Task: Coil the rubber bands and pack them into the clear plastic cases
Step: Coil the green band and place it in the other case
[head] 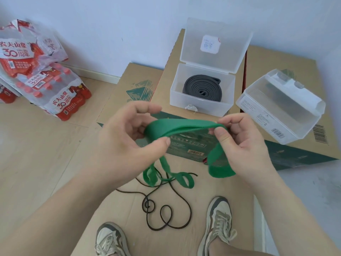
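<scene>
- Green rubber band (184, 124): flat, wide strip stretched between both hands. Loose loops hang below the left hand, and a folded end hangs under the right.
- Left hand (127, 133): thumb and fingertips pinch the band's near fold.
- Right hand (239, 141): thumb and forefinger pinch the far end.
- Handling, judged: light, limp, probably springy. Take it at a flat fold and keep the coil pinched, or it may unwind.
- Open clear case (201, 106): beyond the hands, holding a coiled grey band (201, 88).
- Second case (280, 108): beyond the right hand, outward of it.

My left hand (127, 133) and right hand (239, 143) are raised side by side.
Each pinches the green band (177, 126) between thumb and curled fingers — palms turned toward me, bare forearms reaching forward.
</scene>
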The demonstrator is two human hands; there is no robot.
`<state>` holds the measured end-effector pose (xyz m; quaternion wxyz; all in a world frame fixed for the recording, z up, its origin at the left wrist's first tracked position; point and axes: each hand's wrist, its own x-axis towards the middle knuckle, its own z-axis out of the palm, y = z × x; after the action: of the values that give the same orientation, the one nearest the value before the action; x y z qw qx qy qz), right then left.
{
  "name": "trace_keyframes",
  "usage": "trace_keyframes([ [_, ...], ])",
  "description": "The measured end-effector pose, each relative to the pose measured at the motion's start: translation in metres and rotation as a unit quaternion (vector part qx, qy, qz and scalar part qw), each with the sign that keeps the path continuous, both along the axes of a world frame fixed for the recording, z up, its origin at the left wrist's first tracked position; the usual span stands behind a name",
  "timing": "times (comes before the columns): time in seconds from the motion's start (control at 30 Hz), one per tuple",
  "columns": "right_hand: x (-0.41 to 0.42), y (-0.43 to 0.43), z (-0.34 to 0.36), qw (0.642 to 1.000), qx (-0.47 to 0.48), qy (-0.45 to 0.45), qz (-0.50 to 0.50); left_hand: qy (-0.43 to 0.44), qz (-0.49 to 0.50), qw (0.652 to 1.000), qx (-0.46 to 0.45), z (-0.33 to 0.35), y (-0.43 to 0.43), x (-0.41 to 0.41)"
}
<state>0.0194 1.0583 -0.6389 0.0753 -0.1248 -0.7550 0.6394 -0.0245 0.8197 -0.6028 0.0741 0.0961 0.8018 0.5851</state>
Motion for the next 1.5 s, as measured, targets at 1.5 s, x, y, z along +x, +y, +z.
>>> trace_keyframes([
  [1.5, 0.013, -0.009, 0.010, 0.985, -0.065, 0.034, 0.157, 0.069, -0.079, 0.994, -0.034, -0.014, 0.013, 0.018],
])
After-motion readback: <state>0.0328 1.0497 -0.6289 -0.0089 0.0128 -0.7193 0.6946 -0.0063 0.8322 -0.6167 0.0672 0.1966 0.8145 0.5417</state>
